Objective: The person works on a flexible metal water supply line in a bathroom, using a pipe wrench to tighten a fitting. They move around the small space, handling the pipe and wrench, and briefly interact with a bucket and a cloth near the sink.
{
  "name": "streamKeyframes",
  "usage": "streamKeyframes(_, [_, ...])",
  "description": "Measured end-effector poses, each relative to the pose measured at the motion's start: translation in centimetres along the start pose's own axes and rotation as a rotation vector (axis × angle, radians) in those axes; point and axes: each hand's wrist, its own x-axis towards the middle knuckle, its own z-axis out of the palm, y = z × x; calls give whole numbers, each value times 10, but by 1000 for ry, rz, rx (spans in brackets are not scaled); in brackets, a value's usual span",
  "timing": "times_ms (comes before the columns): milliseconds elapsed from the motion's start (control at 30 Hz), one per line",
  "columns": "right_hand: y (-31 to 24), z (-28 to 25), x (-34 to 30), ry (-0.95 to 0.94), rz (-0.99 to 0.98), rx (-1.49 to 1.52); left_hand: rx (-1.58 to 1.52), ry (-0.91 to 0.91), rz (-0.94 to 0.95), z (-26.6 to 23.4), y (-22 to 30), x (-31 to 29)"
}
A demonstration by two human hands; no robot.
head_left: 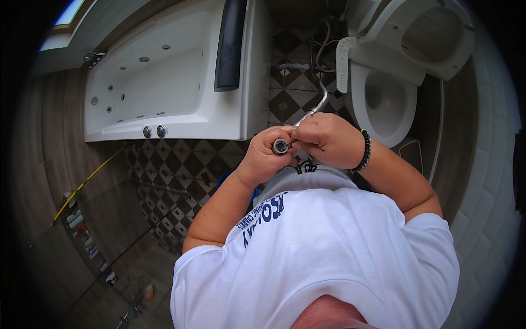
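Observation:
In front of my waist, my left hand (266, 156) is closed around a short cylindrical metal fitting (280, 146), its round chrome end facing up. My right hand (327, 140), with a dark beaded bracelet at the wrist, presses thumb and fingers together right beside that end. A thin dark bit shows at its fingertips, too small to name. From behind my hands a flexible metal hose (316, 106) curves away toward the floor by the toilet. Whether the fitting joins this hose is hidden by my fingers.
A white bathtub (233, 118) with a black cushion (230, 46) on its edge stands ahead on the left. At the right is a toilet (408, 118), lid up, with a side control panel (343, 64). Shelf bottles (90, 247) are at the left. Patterned tiles (175, 164) cover the floor.

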Motion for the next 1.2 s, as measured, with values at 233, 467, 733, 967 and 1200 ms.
streamKeyframes(233, [-18, 14, 9, -43, 8, -84, 266, -65, 190, -17, 4, -12])
streamKeyframes(467, [-31, 43, 7, 216, 37, -109, 249, 27, 282, -23, -1, -21])
streamKeyframes(733, [-42, 50, 11, 147, 130, 84, 336, -109, 345, -39, -2, -27])
streamKeyframes(967, [-50, 60, 21, 174, 143, -9, 256, -99, 324, -45, 7, -33])
streamKeyframes(1200, [-52, 67, 22, 148, 79, -134, 284, -147, 297, -54, 10, -36])
